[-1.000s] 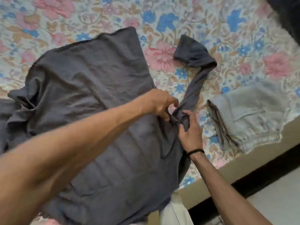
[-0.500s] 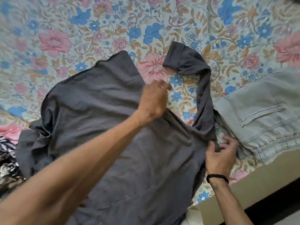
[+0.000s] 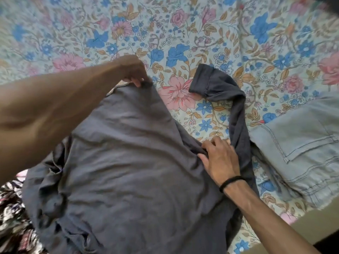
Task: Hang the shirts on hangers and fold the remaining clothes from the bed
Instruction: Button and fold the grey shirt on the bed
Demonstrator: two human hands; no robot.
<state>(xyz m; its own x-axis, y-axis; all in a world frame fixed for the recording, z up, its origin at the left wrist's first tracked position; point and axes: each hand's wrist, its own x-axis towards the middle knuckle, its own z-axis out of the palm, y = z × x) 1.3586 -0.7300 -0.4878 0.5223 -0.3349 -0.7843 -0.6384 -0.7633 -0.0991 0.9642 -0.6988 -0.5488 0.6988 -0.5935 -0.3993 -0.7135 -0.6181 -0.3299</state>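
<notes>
The dark grey shirt (image 3: 132, 171) lies spread across the near part of the bed (image 3: 211, 30), its soft, matte cloth creased in shallow folds and bunched in thicker rolls along its left and lower edges. One long sleeve (image 3: 236, 110) runs away from the body of the shirt on the right, narrow and twisted like a band, then bends left and ends in a flat, turned-back cuff lying on a pink flower of the sheet. The left hand (image 3: 134, 70) is curled at the far top edge of the shirt, its fingertips pinching the fabric there. The right hand (image 3: 218, 158) lies on the shirt where the sleeve joins the body, its fingers bent into the cloth and gathering a small ridge of it; a thin black band (image 3: 230, 182) circles that wrist. Just beside the sleeve on the right, touching it, sits a folded pair of pale grey jeans (image 3: 300, 149), stiffer in look, with double-stitched seams and a patch pocket showing. At the lower left, partly under the shirt's edge, lies a black-and-white patterned cloth (image 3: 12, 222). The bed's sheet is printed with blue and pink flowers and tan leaves.
</notes>
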